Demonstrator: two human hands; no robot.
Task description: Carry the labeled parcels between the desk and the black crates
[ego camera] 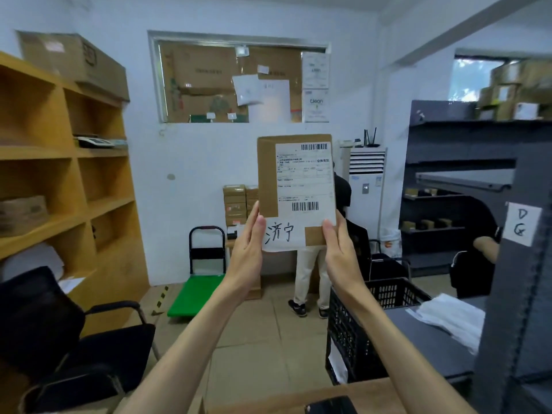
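parcel (295, 189) upright between hands | left hand (249, 249) grips it | right hand (339, 252) grips it

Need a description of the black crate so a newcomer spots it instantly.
Start at the grey metal shelving on the right, the post tagged "DG". The black crate stands on the floor at its left, just under the right hand. Its perforated lattice walls set it apart from the solid black chairs.
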